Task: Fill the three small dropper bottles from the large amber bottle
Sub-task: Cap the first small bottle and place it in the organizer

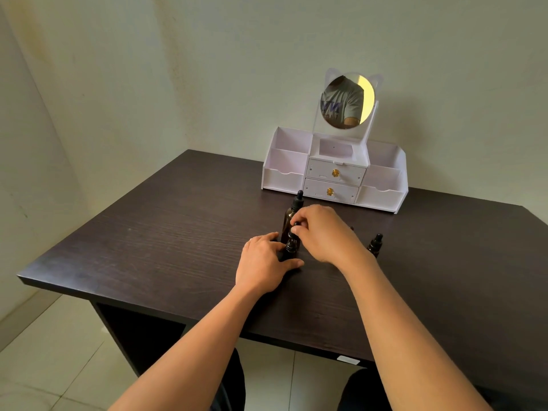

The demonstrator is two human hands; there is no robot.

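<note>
Your left hand (264, 261) grips a small dropper bottle (290, 247) standing on the table (148, 232). Your right hand (323, 232) fingertips pinch what looks like its dropper bulb (296, 225). The large amber bottle (289, 216) stands just behind.

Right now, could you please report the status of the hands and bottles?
Left hand holds small dark glass dropper bottle; right hand pinches its black dropper cap. Large amber glass bottle upright just behind, capped. Second small bottle stands apart, right.

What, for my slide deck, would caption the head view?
Left hand steadies a small dropper bottle while the right hand pinches its dropper bulb; the large amber bottle stands behind.
</note>
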